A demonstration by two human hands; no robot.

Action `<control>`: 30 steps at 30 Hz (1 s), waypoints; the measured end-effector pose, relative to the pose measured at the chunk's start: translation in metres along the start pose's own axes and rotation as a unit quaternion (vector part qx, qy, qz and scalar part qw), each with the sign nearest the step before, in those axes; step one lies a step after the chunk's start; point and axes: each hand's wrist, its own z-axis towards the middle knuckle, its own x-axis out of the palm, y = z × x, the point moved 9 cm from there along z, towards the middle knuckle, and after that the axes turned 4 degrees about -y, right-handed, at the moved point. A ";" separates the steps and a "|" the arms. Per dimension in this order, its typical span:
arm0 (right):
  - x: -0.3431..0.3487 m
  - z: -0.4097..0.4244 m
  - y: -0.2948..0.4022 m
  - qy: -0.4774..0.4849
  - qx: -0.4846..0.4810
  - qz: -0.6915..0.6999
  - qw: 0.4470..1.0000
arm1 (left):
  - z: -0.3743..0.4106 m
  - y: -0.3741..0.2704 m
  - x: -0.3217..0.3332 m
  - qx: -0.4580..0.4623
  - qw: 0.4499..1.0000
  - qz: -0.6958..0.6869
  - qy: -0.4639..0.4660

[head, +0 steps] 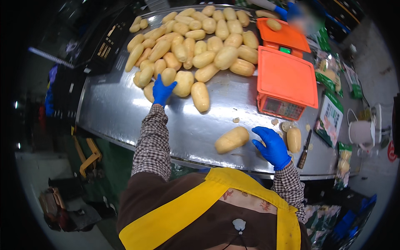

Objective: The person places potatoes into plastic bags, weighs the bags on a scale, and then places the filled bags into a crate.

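My left hand (163, 91), in a blue glove, is at the near edge of a heap of peeled lotus root segments (203, 58). Its fingers and thumb spread to either side of one small segment (168, 76); whether they grip it I cannot tell. My right hand (272, 147), gloved in blue too, hovers low over the steel table (190, 134) with thumb and fingers apart. Just left of it lies a single lotus root segment (232, 140), apart from the fingertips. Another segment (293, 139) stands out to its right, beside a knife (305, 150) with a wooden handle.
Two orange scales (287, 76) (281, 34) stand at the right; the farther one bears a lotus root (273, 24). Cut slices (286, 126) lie near my right hand. Printed bags (329, 118) line the right edge. Black crates (104, 40) stand left. A co-worker's gloved hand (281, 12) is beyond.
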 end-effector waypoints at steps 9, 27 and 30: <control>-0.012 -0.102 -0.053 -0.010 0.120 -0.001 0.993 | 0.007 0.018 0.007 -0.094 0.983 0.137 0.077; -0.061 -0.054 -0.046 -0.197 0.054 0.229 0.952 | -0.229 -0.301 0.037 -0.155 0.532 -0.674 0.489; -0.063 -0.061 -0.065 -0.235 0.108 0.366 0.894 | -0.259 -0.350 0.062 -0.059 0.652 -0.574 0.491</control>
